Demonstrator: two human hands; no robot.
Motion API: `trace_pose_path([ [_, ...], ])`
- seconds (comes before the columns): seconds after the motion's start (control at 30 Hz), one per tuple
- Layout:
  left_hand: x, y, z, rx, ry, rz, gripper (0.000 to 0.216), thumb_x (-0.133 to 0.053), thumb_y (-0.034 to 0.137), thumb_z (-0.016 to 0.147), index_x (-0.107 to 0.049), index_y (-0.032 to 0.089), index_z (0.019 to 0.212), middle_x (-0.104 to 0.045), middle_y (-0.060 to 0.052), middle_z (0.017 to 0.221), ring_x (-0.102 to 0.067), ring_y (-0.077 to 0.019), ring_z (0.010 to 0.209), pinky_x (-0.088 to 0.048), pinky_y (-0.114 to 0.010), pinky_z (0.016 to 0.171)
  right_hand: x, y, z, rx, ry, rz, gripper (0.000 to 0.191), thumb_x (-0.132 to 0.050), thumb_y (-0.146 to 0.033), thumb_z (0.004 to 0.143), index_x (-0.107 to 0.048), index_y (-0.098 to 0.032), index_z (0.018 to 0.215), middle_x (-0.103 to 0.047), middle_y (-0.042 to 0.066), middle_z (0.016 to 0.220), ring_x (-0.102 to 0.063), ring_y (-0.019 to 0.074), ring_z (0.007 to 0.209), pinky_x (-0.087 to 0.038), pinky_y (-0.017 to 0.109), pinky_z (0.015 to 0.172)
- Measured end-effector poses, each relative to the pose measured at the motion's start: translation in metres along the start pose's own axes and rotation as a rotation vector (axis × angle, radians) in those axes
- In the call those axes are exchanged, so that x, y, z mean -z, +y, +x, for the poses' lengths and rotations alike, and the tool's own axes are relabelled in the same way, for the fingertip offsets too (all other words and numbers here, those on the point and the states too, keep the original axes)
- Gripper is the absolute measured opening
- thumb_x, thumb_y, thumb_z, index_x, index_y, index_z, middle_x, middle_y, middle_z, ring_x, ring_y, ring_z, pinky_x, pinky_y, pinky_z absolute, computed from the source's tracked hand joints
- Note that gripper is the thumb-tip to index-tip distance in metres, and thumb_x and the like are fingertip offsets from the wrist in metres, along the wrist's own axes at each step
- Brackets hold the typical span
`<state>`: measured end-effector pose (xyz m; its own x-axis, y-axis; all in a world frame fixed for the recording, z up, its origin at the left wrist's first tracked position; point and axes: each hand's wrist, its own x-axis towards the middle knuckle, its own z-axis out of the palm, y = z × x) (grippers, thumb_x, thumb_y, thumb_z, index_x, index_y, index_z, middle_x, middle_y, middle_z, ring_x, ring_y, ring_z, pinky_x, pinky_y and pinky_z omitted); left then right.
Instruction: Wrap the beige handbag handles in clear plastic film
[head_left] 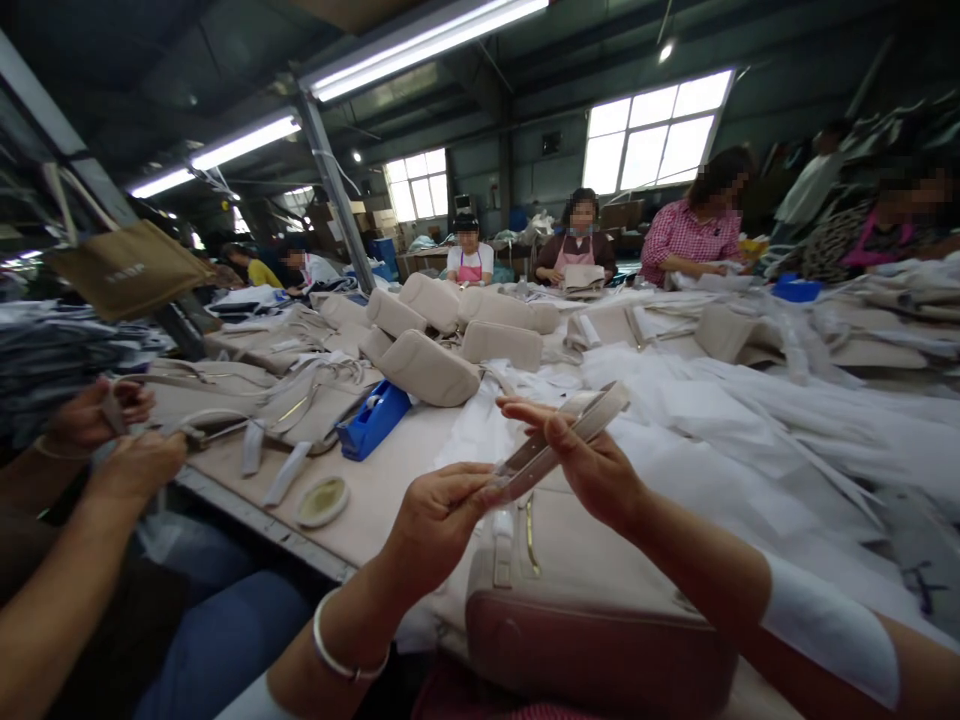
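Note:
A beige strap [607, 408], folded into a flat loop, is held up between my two hands. My left hand [439, 525], a silver bangle at its wrist, pinches the lower end, where something clear and shiny, like plastic film, shows. Higher up, my right hand [596, 470] grips the strap between thumb and fairly straight fingers. Directly below lies a beige handbag [592, 560] with a gold zipper and a strap tab; its base faces me, in shadow. My forearms hide part of it.
A blue tape dispenser [373, 420] and a round tape roll [322, 501] lie left on the table. Beige bags [429, 368] are piled behind; white wrapping sheets [720, 430] spread right. At left, a co-worker's hands [139, 465] hold a strap. Several people sit across.

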<state>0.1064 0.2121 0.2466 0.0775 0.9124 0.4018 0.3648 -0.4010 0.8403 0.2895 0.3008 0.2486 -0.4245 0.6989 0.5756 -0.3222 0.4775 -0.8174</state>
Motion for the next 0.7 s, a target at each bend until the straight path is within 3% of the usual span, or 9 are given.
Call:
trace_pose_path([
  [0.13, 0.003, 0.01, -0.009, 0.024, 0.07, -0.073, 0.02, -0.066, 0.03, 0.091, -0.08, 0.019, 0.1, -0.074, -0.009, 0.106, -0.068, -0.0217, 0.1, -0.056, -0.028, 0.087, -0.024, 0.007, -0.008, 0.097, -0.267, -0.135, 0.041, -0.048, -0.049, 0.103, -0.064, -0.028, 0.134, -0.054, 0.006, 0.144, -0.044, 0.0272, 0.138, -0.028, 0.051, 0.12],
  [0.23, 0.01, 0.006, -0.017, 0.046, 0.101, -0.03, 0.019, -0.068, 0.032, 0.089, -0.08, 0.019, 0.094, -0.074, -0.008, 0.098, -0.068, -0.0196, 0.092, -0.056, -0.025, 0.082, -0.03, 0.011, -0.008, -0.114, -0.391, 0.024, 0.052, -0.057, -0.058, 0.096, -0.057, -0.03, 0.141, -0.044, 0.005, 0.152, -0.039, 0.0297, 0.141, -0.031, 0.052, 0.118],
  [0.3, 0.018, -0.001, -0.024, 0.077, 0.096, 0.028, 0.019, -0.067, 0.033, 0.09, -0.08, 0.019, 0.092, -0.074, -0.008, 0.094, -0.068, -0.0178, 0.086, -0.055, -0.024, 0.077, -0.027, 0.011, 0.0, -0.298, -0.29, 0.302, 0.06, -0.057, -0.067, 0.091, -0.059, -0.031, 0.138, -0.047, 0.007, 0.15, -0.047, 0.0329, 0.135, -0.041, 0.054, 0.11],
  [0.37, 0.025, -0.006, -0.032, 0.1, 0.103, 0.088, 0.021, -0.066, 0.033, 0.091, -0.08, 0.019, 0.091, -0.073, -0.008, 0.092, -0.068, -0.0166, 0.082, -0.055, -0.022, 0.073, -0.022, 0.011, 0.011, -0.426, -0.093, 0.52, 0.062, -0.054, -0.072, 0.088, -0.068, -0.026, 0.127, -0.056, 0.011, 0.141, -0.056, 0.034, 0.126, -0.048, 0.052, 0.103],
  [0.43, 0.029, -0.009, -0.039, 0.114, 0.122, 0.125, 0.021, -0.065, 0.033, 0.091, -0.08, 0.019, 0.091, -0.074, -0.008, 0.092, -0.069, -0.0169, 0.083, -0.055, -0.023, 0.074, -0.022, 0.012, 0.019, -0.473, 0.029, 0.531, 0.06, -0.054, -0.071, 0.088, -0.074, -0.02, 0.112, -0.062, 0.013, 0.133, -0.06, 0.0338, 0.12, -0.05, 0.049, 0.101],
  [0.5, 0.03, -0.007, -0.043, 0.143, 0.138, 0.119, 0.021, -0.065, 0.032, 0.09, -0.081, 0.018, 0.091, -0.075, -0.008, 0.093, -0.069, -0.0182, 0.085, -0.055, -0.024, 0.076, -0.028, 0.012, 0.021, -0.424, -0.016, 0.421, 0.056, -0.054, -0.068, 0.091, -0.075, -0.02, 0.111, -0.064, 0.012, 0.131, -0.061, 0.0328, 0.118, -0.05, 0.048, 0.101],
  [0.63, 0.028, 0.002, -0.048, 0.199, 0.129, 0.047, 0.023, -0.065, 0.033, 0.09, -0.081, 0.019, 0.082, -0.075, -0.008, 0.096, -0.069, -0.0187, 0.086, -0.056, -0.025, 0.078, -0.047, 0.007, 0.004, -0.199, -0.344, 0.144, 0.052, -0.048, -0.063, 0.098, -0.065, -0.026, 0.132, -0.059, 0.007, 0.138, -0.055, 0.0295, 0.127, -0.043, 0.049, 0.11],
  [0.7, 0.027, 0.004, -0.051, 0.199, 0.128, 0.036, 0.022, -0.066, 0.033, 0.089, -0.081, 0.02, 0.08, -0.075, -0.008, 0.097, -0.069, -0.018, 0.087, -0.056, -0.024, 0.081, -0.05, 0.004, -0.003, -0.126, -0.402, 0.007, 0.053, -0.047, -0.061, 0.099, -0.062, -0.027, 0.137, -0.057, 0.006, 0.141, -0.05, 0.029, 0.132, -0.036, 0.049, 0.116],
])
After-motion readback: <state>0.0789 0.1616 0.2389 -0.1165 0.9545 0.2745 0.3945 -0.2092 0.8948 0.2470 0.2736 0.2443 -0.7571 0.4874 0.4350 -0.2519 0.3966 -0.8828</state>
